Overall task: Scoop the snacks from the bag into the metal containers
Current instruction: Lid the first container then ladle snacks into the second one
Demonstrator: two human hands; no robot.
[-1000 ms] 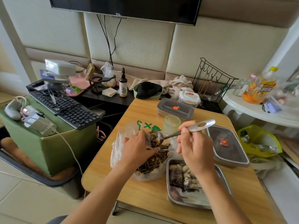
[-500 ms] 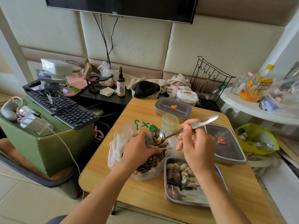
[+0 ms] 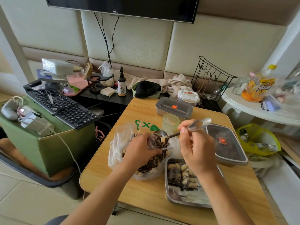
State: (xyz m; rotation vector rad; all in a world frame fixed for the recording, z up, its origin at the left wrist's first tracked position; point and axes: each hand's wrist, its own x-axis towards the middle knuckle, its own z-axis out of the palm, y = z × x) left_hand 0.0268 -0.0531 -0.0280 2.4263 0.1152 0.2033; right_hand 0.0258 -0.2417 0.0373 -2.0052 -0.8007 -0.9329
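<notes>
A clear plastic bag (image 3: 119, 143) full of striped sunflower seeds and peanuts lies on the wooden table (image 3: 146, 195). My left hand (image 3: 140, 151) grips the bag's open rim. My right hand (image 3: 197, 150) holds a metal spoon (image 3: 195, 126) by its handle, with the bowl at the bag's mouth above the seeds. Just right of the bag sits an open metal container (image 3: 183, 198) with peanuts and dark snacks in its far half; my right wrist hides part of it.
Two lidded metal containers with orange valves stand on the table, one at the back (image 3: 173, 108) and one at the right (image 3: 227, 143). A pale green cup (image 3: 170, 123) is behind the bag. A keyboard (image 3: 61, 108) lies on a green box at left; a white side table (image 3: 259, 109) stands at right.
The spoon bowl has lifted slightly at the bag's mouth and my right hand has shifted a little. My left hand keeps its grip on the bag.
</notes>
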